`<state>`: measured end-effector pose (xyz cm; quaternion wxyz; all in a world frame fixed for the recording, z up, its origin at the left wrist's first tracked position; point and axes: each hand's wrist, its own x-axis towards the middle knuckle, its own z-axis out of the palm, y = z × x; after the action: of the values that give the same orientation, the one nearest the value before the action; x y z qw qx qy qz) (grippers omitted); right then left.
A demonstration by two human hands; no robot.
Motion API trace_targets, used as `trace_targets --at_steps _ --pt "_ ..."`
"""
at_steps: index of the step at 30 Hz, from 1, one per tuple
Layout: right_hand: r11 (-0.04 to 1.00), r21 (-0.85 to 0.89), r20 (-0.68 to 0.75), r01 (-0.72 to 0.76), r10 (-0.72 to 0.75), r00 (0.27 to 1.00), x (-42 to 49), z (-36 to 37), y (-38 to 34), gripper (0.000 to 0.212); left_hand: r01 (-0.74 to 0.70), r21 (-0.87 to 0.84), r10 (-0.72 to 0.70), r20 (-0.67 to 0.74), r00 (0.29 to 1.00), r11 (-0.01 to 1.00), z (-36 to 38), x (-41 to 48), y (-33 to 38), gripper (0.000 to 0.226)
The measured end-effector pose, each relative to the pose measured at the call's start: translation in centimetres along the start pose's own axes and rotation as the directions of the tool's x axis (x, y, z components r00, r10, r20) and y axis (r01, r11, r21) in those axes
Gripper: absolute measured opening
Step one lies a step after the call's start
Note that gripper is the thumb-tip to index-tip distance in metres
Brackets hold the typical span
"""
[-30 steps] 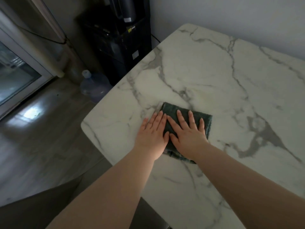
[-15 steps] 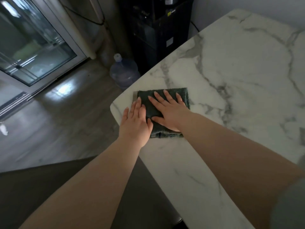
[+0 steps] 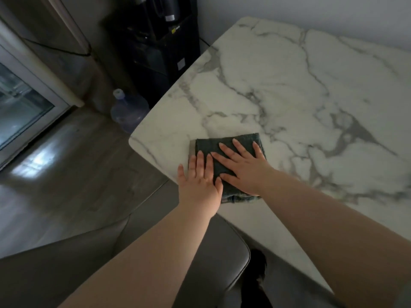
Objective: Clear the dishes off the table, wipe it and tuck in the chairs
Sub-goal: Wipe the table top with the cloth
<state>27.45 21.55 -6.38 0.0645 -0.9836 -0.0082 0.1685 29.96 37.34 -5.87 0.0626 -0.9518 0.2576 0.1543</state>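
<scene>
Both hands (image 3: 222, 176) flat, covering much of the cloth (image 3: 226, 147).

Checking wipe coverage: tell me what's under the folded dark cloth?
Marble table shows all around the cloth; beneath is hidden, with both hands, left and right, flat on top.

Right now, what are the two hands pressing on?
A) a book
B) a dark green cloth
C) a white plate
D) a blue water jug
B: the left hand and the right hand both lie flat, fingers spread, on a folded dark green cloth near the corner of the marble table.
</scene>
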Motion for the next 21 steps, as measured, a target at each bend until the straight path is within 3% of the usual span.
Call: trace_targets --at_steps 12,21 --pt "0.954 0.087 0.055 -0.288 0.284 0.957 -18.7 5.4 3.5 0.064 -0.312 -0.005 0.312 0.018 0.950 0.950 3.0 -9.7 11.7 0.076" --pt "0.959 0.108 0.043 -0.260 0.257 0.965 -16.4 4.6 3.3 0.071 -0.334 0.042 0.335 -0.043 0.941 0.942 1.5 -8.3 9.5 0.069"
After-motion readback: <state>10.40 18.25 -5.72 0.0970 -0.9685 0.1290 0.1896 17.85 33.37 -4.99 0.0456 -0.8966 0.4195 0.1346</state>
